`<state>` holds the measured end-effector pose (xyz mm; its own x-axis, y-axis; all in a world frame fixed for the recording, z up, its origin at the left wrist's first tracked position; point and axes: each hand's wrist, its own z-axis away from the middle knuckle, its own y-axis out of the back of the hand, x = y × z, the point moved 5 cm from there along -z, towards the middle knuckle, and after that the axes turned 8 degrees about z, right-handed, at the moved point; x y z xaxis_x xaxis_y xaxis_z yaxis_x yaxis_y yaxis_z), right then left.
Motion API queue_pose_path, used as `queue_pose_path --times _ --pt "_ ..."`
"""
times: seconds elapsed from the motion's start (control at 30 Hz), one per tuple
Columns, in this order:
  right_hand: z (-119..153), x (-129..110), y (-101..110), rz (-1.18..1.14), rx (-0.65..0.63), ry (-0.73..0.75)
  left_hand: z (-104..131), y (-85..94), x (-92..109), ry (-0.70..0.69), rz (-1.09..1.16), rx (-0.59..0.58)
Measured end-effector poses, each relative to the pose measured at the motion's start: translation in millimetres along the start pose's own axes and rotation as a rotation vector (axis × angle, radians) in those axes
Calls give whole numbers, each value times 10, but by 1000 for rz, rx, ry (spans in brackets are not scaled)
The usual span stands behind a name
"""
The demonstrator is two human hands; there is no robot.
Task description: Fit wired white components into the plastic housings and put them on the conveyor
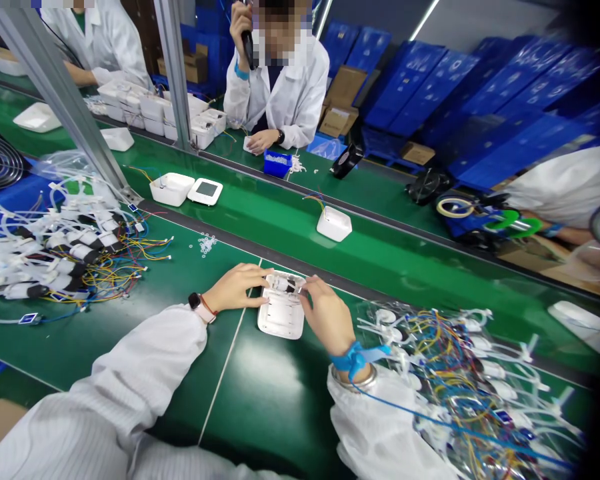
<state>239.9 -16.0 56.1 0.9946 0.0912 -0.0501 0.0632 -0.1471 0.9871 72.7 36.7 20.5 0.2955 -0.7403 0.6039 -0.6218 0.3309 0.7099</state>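
Head view — hands [283, 303] over green worktop [257, 387], factory room.

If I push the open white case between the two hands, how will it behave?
The open white case will probably slide without rolling, being broad and lying flat on the green bench. It looks light and fairly stiff, a shallow moulded shell. The parts inside its far end might shift.

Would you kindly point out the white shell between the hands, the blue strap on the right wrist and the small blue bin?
White shell [280, 320]: head view, lower inner face.
Blue strap [355, 361]: head view, bunched middle.
Blue bin [275, 169]: head view, front wall.
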Motion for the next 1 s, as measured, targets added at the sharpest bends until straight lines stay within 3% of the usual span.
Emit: queue_pose_path --times 0.07,0.13,0.3,0.43,0.6,0.83,1.0 --pt "-26 78 -1 -55 116 39 7 2 -7 0 3 1" --pt "-56 144 -17 -194 150 76 11 10 -7 2 8 3" --pt "-138 218 -105 -688 7 8 -82 50 102 -4 -49 86" --pt "-183 202 -178 -896 -103 -16 -295 -5 316 -152 -235 108" --pt "-193 258 -164 -798 -105 -20 -482 -101 403 -291 -340 33" --pt "-176 267 -174 -785 -90 6 -483 -138 310 -268 -344 -18" --pt "-107 297 132 -416 236 69 -464 -90 305 -271 -326 -8"
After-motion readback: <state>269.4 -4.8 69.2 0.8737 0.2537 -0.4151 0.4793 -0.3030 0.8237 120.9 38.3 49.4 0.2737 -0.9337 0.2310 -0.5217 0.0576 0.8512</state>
